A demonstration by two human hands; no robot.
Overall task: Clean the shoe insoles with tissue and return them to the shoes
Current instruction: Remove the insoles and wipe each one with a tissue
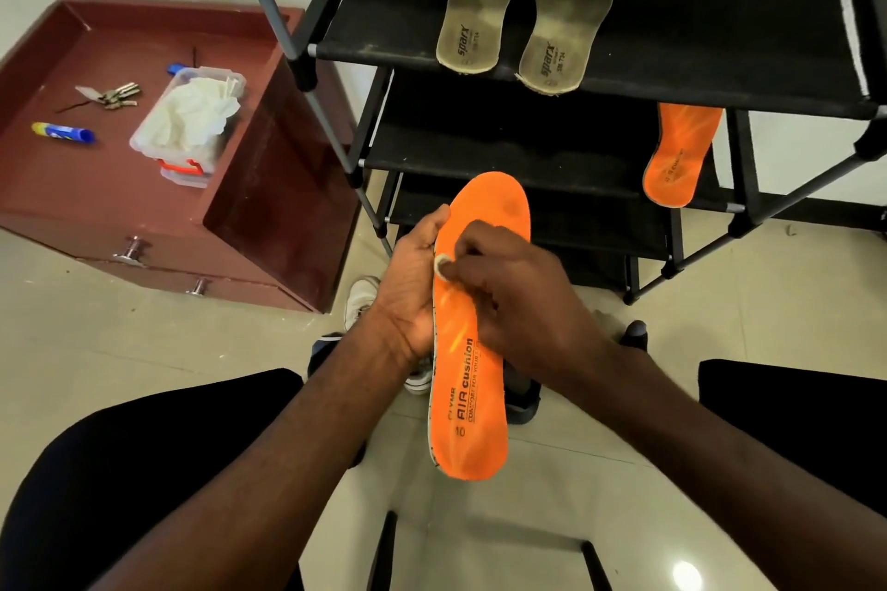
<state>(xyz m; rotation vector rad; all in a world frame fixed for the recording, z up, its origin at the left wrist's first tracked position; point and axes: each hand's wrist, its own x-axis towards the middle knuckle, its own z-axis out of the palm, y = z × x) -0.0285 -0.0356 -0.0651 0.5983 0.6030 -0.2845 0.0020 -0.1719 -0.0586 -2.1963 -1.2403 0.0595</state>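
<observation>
A: Hands first. Left hand grips the orange insole from its left edge, thumb tip up on the rim, fingers hidden behind the insole. Right hand lies over the printed face, fingers curled, pinching a small wad of tissue against it; only a sliver of white shows past the fingertips.

B: Insole orientation?

A: Held upright in the air between the knees, toe end up, heel end down. Print partly readable: "AIR cushion", size 10. The top word is too blurred to read.

B: Shoes?

A: On the floor behind the hands and insole, mostly covered. A white shoe peeks out left of the left wrist; a dark shoe shows just right of the insole. Cannot tell the pairs apart.

B: Farther out?

A: Black shoe rack ahead. Two worn grey insoles lie side by side on the top shelf, toes cut off by the frame edge. A second orange insole lies on a lower shelf, its toe hidden under the top shelf.

B: Left side?

A: Maroon cabinet serving as a counter. On it: a clear box of tissues, keys, a blue and yellow tube. Another blue item behind the box is mostly hidden.
</observation>
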